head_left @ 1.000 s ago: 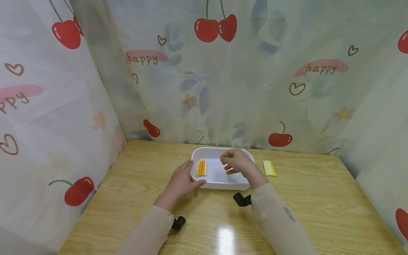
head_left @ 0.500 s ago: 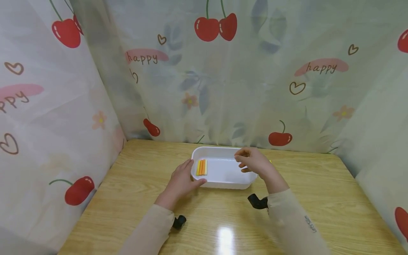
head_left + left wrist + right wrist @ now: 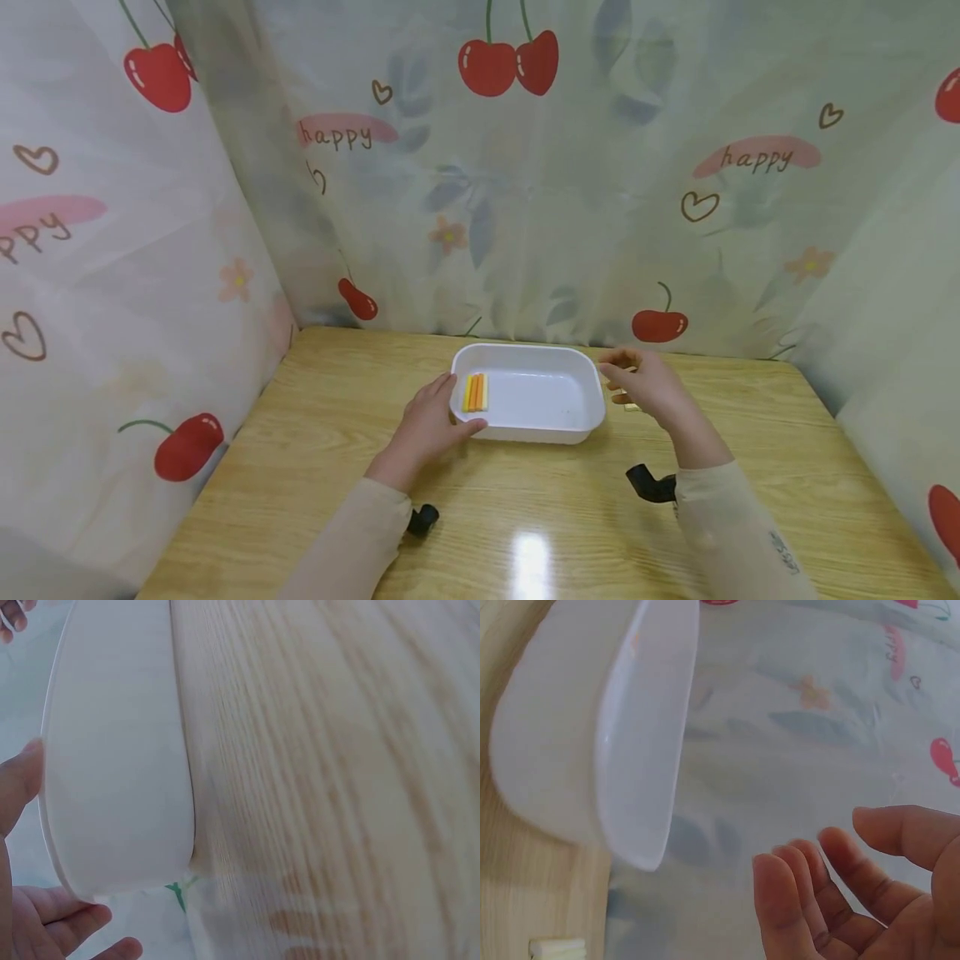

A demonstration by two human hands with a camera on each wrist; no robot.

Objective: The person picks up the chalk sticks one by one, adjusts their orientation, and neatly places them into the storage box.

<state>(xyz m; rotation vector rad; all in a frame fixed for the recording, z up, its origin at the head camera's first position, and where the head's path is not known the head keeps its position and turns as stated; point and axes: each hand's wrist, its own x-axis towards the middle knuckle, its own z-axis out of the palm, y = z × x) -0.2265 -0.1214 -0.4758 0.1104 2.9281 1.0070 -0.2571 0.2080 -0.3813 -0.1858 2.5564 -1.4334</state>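
My left hand (image 3: 425, 427) holds the left end of a white rectangular tray (image 3: 531, 434), thumb at the front rim and fingers at the end wall. In the left wrist view its fingers (image 3: 79, 928) lie against the tray's end. Inside the tray, at the left, chalk sticks (image 3: 476, 392) in yellow, orange and white lie side by side. My right hand (image 3: 647, 385) hovers just right of the tray, fingers loosely bent, nothing between them in the right wrist view. Below it lie pale chalk sticks (image 3: 557, 949) on the table, mostly hidden by the hand in the head view.
The wood-grain table (image 3: 315, 467) carries the tray near its back edge. Cherry-patterned sheeting (image 3: 525, 208) hangs behind and on both sides. A black camera mount (image 3: 651, 484) juts from the right wrist, another black mount (image 3: 423, 520) from the left.
My right hand has moved rightward from above the tray to over the chalk sticks beside it, covering most of them. The left hand, the tray and the sticks inside it stay put.
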